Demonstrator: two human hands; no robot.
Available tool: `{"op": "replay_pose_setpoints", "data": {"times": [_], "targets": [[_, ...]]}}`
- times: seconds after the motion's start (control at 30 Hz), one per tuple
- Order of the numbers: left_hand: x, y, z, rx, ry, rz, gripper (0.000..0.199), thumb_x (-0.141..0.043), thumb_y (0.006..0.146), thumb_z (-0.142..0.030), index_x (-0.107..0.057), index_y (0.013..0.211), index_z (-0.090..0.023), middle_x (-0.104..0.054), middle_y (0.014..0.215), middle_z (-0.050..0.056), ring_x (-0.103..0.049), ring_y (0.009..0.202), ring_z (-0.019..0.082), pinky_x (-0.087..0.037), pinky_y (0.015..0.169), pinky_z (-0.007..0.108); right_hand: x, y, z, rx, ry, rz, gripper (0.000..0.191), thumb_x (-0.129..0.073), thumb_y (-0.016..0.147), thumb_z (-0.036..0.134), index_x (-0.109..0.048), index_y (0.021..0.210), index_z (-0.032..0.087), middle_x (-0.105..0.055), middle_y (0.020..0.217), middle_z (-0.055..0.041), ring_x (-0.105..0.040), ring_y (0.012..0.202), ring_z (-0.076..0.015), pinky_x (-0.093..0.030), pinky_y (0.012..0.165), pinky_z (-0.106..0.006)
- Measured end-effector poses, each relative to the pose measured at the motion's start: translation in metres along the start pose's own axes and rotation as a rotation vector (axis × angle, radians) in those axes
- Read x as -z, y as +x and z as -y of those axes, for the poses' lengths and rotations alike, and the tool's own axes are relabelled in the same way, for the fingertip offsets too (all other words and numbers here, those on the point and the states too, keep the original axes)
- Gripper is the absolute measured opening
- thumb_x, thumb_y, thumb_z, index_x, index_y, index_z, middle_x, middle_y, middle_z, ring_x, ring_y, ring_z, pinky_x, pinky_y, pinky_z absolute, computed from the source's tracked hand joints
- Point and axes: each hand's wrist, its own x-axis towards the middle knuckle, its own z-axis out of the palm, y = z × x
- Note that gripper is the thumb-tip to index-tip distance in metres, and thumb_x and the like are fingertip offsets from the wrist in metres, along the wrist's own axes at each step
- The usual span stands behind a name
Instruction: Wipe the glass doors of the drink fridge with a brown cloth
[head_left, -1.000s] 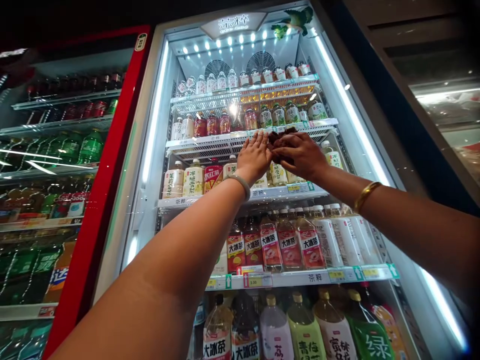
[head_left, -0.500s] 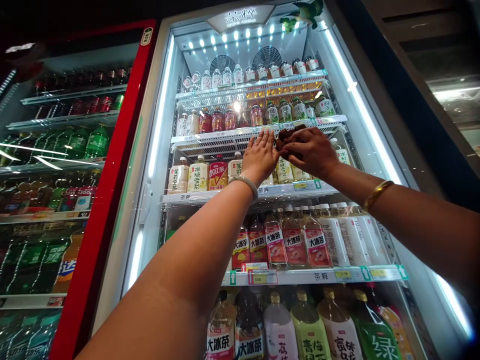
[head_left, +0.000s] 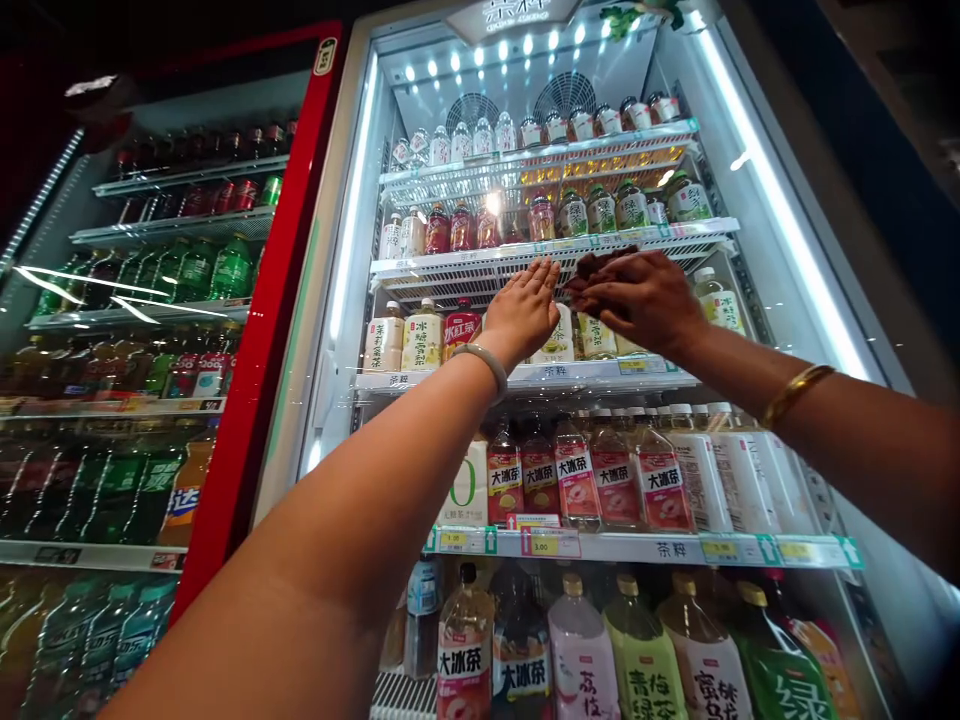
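My left hand (head_left: 527,310) lies flat with fingers stretched out against the glass door of a lit drinks fridge (head_left: 352,260). A pale bangle (head_left: 486,372) circles its wrist. Just to the right, my right hand (head_left: 637,298) is closed on a dark brown cloth (head_left: 600,265) and presses it to the same glass. That wrist wears a gold bangle (head_left: 796,394). Behind the glass, around hand height, stand tea bottles with pale labels (head_left: 422,338) and a bottle with a red label (head_left: 460,326). My hands and forearms hide some of the bottles.
Below are iced tea bottles (head_left: 577,475) and, on the bottom shelf, larger bottles (head_left: 581,640) with coloured labels. To the left stands another fridge with a red frame (head_left: 259,330), holding green bottles (head_left: 196,268) and cans. A dark panel (head_left: 832,150) borders the right side.
The view has shifted, so the fridge sits further right and slightly lower in frame. My right hand and the cloth have moved slightly right, away from my left hand, which remains flat.
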Motion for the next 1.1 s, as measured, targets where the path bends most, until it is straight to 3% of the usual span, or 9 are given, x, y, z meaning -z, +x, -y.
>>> {"op": "replay_pose_setpoints", "data": {"times": [0.1,0.2,0.33,0.43,0.6,0.7,0.8,0.97,1.1], "targets": [[-0.001,-0.007,0.01,-0.059,0.001,0.008,0.072,-0.028,0.102,-0.03,-0.023,0.171,-0.007,-0.02,0.182,0.007,-0.017,0.169,0.017,-0.009,0.138,0.031,-0.009,0.016,0.0,-0.184,-0.033,-0.11,0.04,-0.058,0.097,0.053,-0.082,0.115,0.027,-0.068,0.127,-0.0152,-0.049,0.123,-0.0399,-0.042,0.104,-0.064],[-0.003,-0.012,0.012,0.002,-0.039,-0.013,0.072,-0.027,0.102,-0.029,-0.023,0.172,-0.011,-0.02,0.182,0.004,-0.017,0.169,0.017,-0.006,0.139,0.034,-0.031,0.044,0.03,-0.273,-0.012,-0.176,0.041,-0.054,0.099,0.048,-0.081,0.115,0.023,-0.065,0.126,-0.0185,-0.047,0.123,-0.0433,-0.042,0.099,-0.069],[-0.002,-0.02,0.015,0.221,-0.082,-0.052,0.074,-0.029,0.101,-0.03,-0.024,0.171,-0.009,-0.023,0.181,0.006,-0.015,0.17,0.021,-0.007,0.14,0.038,-0.038,0.041,0.067,-0.061,0.015,-0.054,0.036,-0.054,0.099,0.044,-0.081,0.115,0.027,-0.066,0.127,-0.0136,-0.047,0.129,-0.0417,-0.044,0.105,-0.066],[0.0,-0.025,0.018,0.242,-0.076,-0.038,0.073,-0.028,0.102,-0.031,-0.023,0.17,-0.005,-0.02,0.182,0.008,-0.013,0.17,0.021,-0.007,0.139,0.036,-0.026,0.021,0.055,0.095,0.022,0.016,0.032,-0.056,0.098,0.043,-0.08,0.117,0.035,-0.067,0.131,-0.0083,-0.049,0.129,-0.0375,-0.045,0.109,-0.062],[0.001,-0.032,0.014,0.266,-0.076,-0.06,0.072,-0.026,0.102,-0.028,-0.024,0.171,-0.009,-0.021,0.181,0.005,-0.015,0.169,0.017,-0.008,0.139,0.035,-0.032,0.036,0.036,-0.085,-0.009,-0.117,0.039,-0.055,0.098,0.049,-0.081,0.115,0.024,-0.066,0.124,-0.0159,-0.05,0.123,-0.0391,-0.046,0.103,-0.063],[0.001,-0.034,0.013,0.372,-0.056,-0.082,0.071,-0.025,0.102,-0.029,-0.026,0.17,-0.008,-0.024,0.181,0.006,-0.016,0.169,0.019,-0.009,0.14,0.038,-0.048,0.052,0.061,-0.068,0.061,-0.129,0.036,-0.055,0.098,0.042,-0.082,0.112,0.023,-0.067,0.122,-0.0156,-0.05,0.123,-0.038,-0.047,0.104,-0.062],[0.0,-0.033,0.015,0.434,-0.017,-0.061,0.072,-0.025,0.103,-0.031,-0.025,0.169,-0.004,-0.024,0.18,0.01,-0.017,0.169,0.022,-0.013,0.139,0.041,-0.048,0.043,0.083,0.057,0.109,-0.051,0.031,-0.057,0.097,0.039,-0.081,0.112,0.027,-0.069,0.127,-0.0114,-0.05,0.125,-0.0361,-0.047,0.107,-0.059],[0.0,-0.034,0.014,0.436,0.063,-0.003,0.071,-0.022,0.105,-0.031,-0.019,0.172,-0.009,-0.018,0.182,0.005,-0.012,0.17,0.019,-0.011,0.139,0.038,-0.023,0.005,0.057,0.081,0.118,-0.037,0.038,-0.047,0.104,0.046,-0.081,0.109,0.029,-0.07,0.127,-0.0098,-0.05,0.126,-0.0356,-0.048,0.104,-0.056],[-0.001,-0.048,0.011,0.4,0.105,0.055,0.07,-0.021,0.107,-0.032,-0.014,0.172,-0.008,-0.012,0.183,0.007,-0.007,0.17,0.017,-0.007,0.139,0.033,-0.027,0.015,0.033,-0.039,0.112,-0.109,0.049,-0.046,0.104,0.056,-0.08,0.11,0.022,-0.068,0.127,-0.0156,-0.048,0.128,-0.0397,-0.047,0.101,-0.059]]}}
